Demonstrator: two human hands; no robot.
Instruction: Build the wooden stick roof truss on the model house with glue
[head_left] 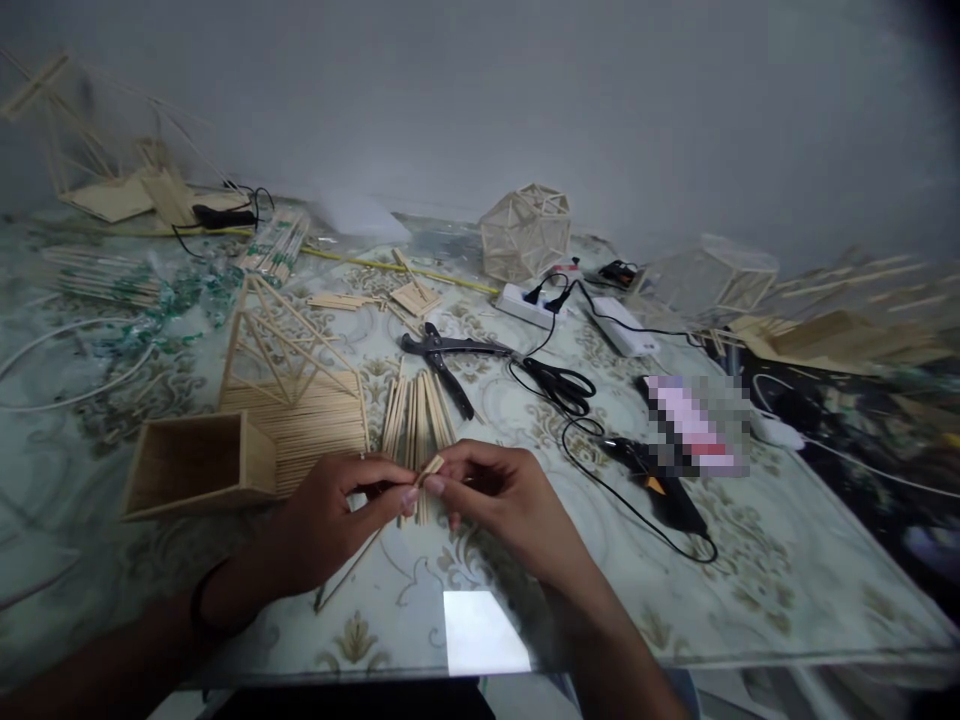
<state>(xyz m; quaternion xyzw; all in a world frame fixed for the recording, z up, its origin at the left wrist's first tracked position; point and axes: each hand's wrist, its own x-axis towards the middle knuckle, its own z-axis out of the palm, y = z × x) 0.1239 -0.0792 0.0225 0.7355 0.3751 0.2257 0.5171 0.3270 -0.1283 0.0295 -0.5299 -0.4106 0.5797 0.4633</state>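
My left hand and my right hand meet over the table's near middle, fingers pinched together on a short wooden stick piece. A long thin stick runs down-left from under my left hand. Just beyond my fingers lies a bundle of wooden sticks. Left of my left hand stands an open wooden box joined to a stick-built frame structure.
Black pliers, black scissors and a glue gun with its cord lie ahead and right. A white power strip, a stick polyhedron, stick packets and more stick models ring the glass-topped table.
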